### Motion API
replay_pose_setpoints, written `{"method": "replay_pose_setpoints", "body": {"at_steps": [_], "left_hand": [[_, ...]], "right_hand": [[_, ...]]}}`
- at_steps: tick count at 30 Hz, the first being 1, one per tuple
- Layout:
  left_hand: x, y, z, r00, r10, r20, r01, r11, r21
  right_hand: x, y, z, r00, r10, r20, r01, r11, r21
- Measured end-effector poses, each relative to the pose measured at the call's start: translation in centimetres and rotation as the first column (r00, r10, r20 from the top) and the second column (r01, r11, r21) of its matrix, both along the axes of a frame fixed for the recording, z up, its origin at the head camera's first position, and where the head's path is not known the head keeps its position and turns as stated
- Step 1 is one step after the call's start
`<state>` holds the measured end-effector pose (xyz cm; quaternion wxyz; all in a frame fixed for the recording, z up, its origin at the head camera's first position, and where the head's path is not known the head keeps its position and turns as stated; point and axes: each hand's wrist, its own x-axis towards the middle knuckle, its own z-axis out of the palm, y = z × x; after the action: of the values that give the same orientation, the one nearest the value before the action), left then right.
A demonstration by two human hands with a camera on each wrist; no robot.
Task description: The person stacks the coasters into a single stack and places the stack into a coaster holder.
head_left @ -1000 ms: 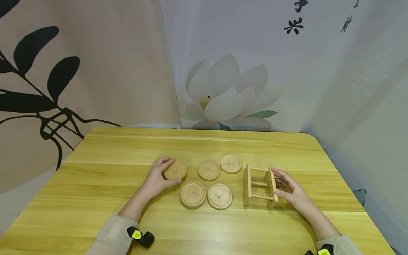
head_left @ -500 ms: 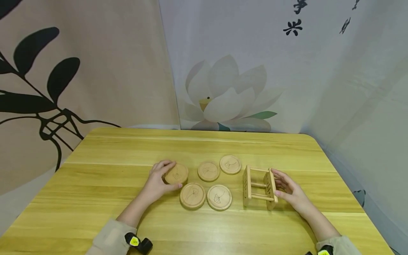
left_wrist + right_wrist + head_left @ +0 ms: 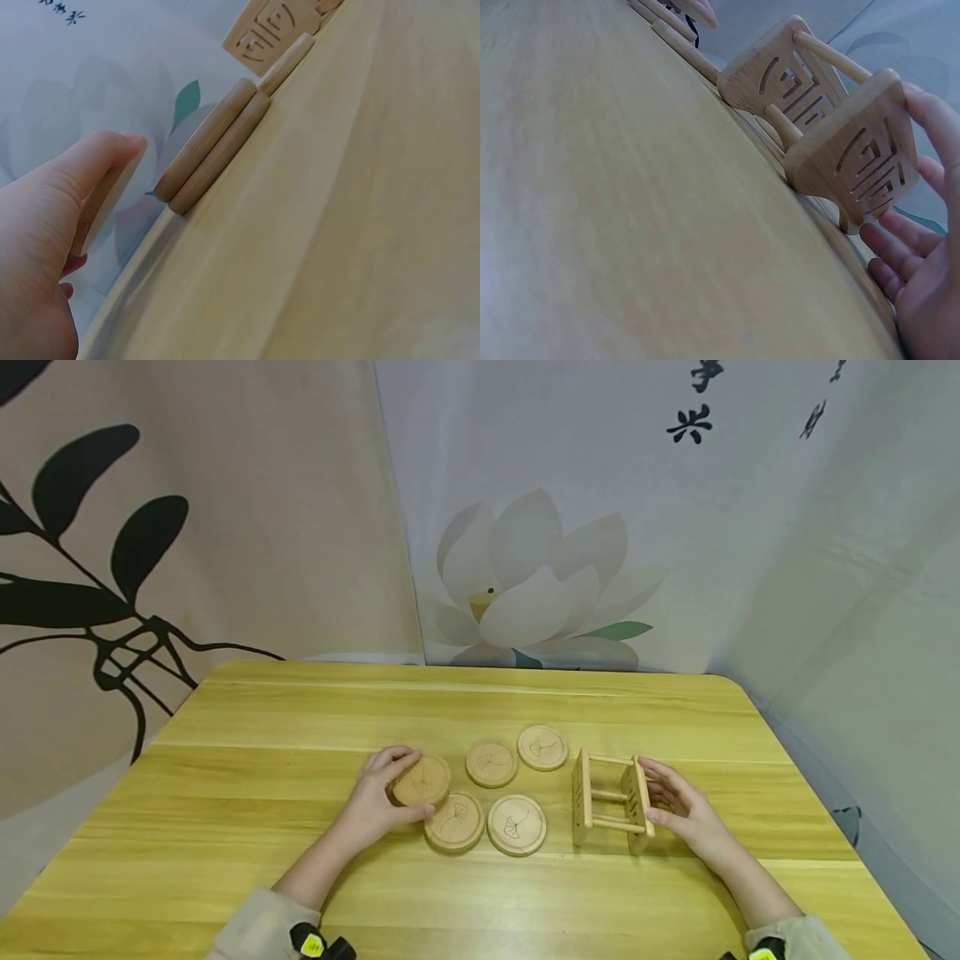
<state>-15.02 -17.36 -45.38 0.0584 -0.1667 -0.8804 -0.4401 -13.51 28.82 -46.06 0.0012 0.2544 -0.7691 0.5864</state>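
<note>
My left hand (image 3: 375,797) pinches a round wooden coaster (image 3: 423,779) by its edge, thumb at the near side and fingers at the far side. The left wrist view shows this coaster (image 3: 105,202) tilted and raised off the table. It partly overlaps the front-left coaster (image 3: 456,823) in the head view; from the left wrist that one looks like two stacked coasters (image 3: 206,146). My right hand (image 3: 688,814) holds the right side panel of a small wooden coaster rack (image 3: 582,797), with fingers at its far and near edges. The rack stands upright, its slotted panel (image 3: 870,157) facing the palm.
Other coasters with engraved ginkgo leaves lie flat between the hands: one at front right (image 3: 517,825), one behind (image 3: 491,763) and one at the back (image 3: 542,747), near the rack. Printed curtains (image 3: 540,460) hang behind the wooden table (image 3: 300,710).
My left hand has moved slightly right and toward me with the coaster, which now overlaps the front-left coaster in the head view. My right hand and the rack stay put.
</note>
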Motion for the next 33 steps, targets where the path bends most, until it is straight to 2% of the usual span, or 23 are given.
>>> {"method": "replay_pose_setpoints", "body": {"at_steps": [17, 24, 33], "left_hand": [[1.1, 1.0, -0.4, 0.999, -0.041, -0.018, 0.041, 0.999, 0.006], [1.6, 1.4, -0.3, 0.999, -0.052, 0.003, 0.052, 0.999, 0.010], [1.9, 1.8, -0.3, 0.998, -0.068, -0.005, 0.068, 0.998, -0.014]], "right_hand": [[0.1, 0.2, -0.2, 1.000, -0.006, 0.021, 0.006, 1.000, 0.013], [0.0, 0.2, -0.2, 1.000, -0.006, 0.010, 0.006, 1.000, 0.015], [0.0, 0.1, -0.1, 1.000, -0.009, 0.008, 0.009, 1.000, 0.016]]}}
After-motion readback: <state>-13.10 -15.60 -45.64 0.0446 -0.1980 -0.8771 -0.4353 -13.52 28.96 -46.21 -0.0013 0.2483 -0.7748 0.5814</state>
